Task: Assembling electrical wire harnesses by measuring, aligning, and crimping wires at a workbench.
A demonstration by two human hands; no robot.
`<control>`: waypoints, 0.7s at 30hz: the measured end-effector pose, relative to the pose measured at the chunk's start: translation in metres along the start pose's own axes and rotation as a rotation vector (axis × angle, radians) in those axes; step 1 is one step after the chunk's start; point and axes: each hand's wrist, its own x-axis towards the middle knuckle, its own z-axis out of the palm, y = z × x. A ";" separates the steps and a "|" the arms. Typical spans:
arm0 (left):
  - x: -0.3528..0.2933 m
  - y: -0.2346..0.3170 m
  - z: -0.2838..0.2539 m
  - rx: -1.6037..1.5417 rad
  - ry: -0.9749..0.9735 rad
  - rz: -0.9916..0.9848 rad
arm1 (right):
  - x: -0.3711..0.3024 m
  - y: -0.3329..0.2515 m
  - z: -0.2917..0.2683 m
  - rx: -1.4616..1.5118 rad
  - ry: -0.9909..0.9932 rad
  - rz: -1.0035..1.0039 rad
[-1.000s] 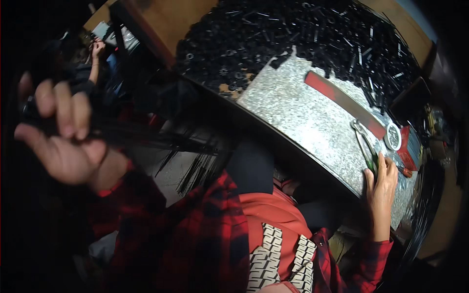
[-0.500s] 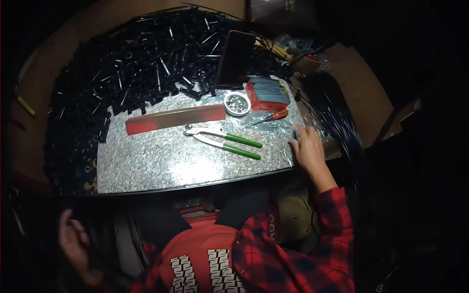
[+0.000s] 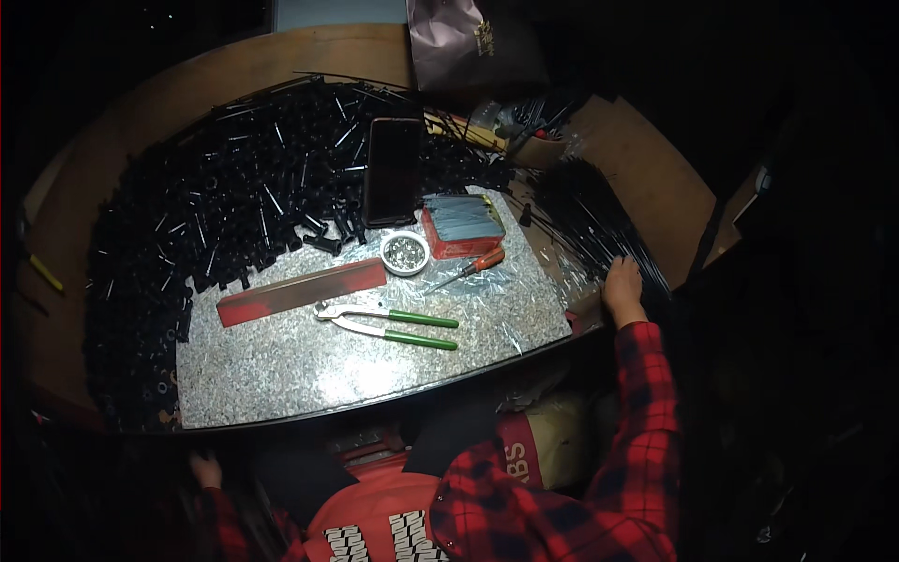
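My right hand (image 3: 625,287) is at the near end of a bunch of long thin black rods (image 3: 592,214) on the table's right side. Its fingers are bent together on the rod ends and partly hide them. Down at the lower left, my left hand (image 3: 206,470) hangs below the table edge, small and dim; its fingers are too unclear to read. Green-handled pincers (image 3: 419,329) lie on the speckled board (image 3: 272,375). Beyond them are a red-and-brown bar (image 3: 302,292), a white dish of small metal pieces (image 3: 405,253) and an orange-handled screwdriver (image 3: 481,262).
A heap of black tubular parts (image 3: 234,192) covers the table's left and back. A phone (image 3: 392,171) stands against it, near a red box of thin grey strips (image 3: 464,225). Farther back are a cup of tools (image 3: 537,150) and a dark bag (image 3: 473,47).
My right hand has moved right, from the board's right edge onto the black rods. My left hand has drawn lower and closer to my body. The view has shifted, showing more of the table's back.
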 end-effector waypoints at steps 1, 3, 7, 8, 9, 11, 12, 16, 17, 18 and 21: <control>-0.003 0.015 0.000 -0.016 -0.024 0.030 | 0.002 0.003 0.004 0.003 0.009 0.004; -0.019 0.050 -0.004 -0.086 -0.103 0.064 | 0.009 0.001 0.008 -0.052 0.035 -0.008; -0.071 0.113 -0.003 -0.388 -0.196 0.305 | 0.018 0.005 0.019 -0.176 -0.071 0.023; -0.088 0.138 -0.010 -0.368 -0.198 0.348 | 0.016 0.010 0.020 -0.223 -0.091 0.028; -0.109 0.163 -0.024 -0.341 -0.191 0.386 | 0.017 0.010 0.022 -0.217 -0.084 0.023; -0.122 0.171 -0.025 -0.195 -0.194 0.459 | 0.018 0.012 0.023 -0.198 -0.086 -0.019; -0.128 0.175 -0.026 -0.195 -0.191 0.476 | 0.017 0.013 0.023 -0.141 -0.039 -0.023; -0.135 0.182 -0.036 -0.183 -0.228 0.522 | 0.012 0.008 0.000 0.129 -0.046 0.026; -0.135 0.182 -0.037 -0.182 -0.225 0.523 | 0.012 0.007 -0.007 0.131 -0.045 0.028; -0.136 0.181 -0.036 -0.173 -0.220 0.539 | 0.013 0.004 -0.019 0.137 -0.009 0.004; -0.137 0.181 -0.036 -0.155 -0.218 0.560 | 0.016 0.007 -0.030 0.106 0.065 -0.042</control>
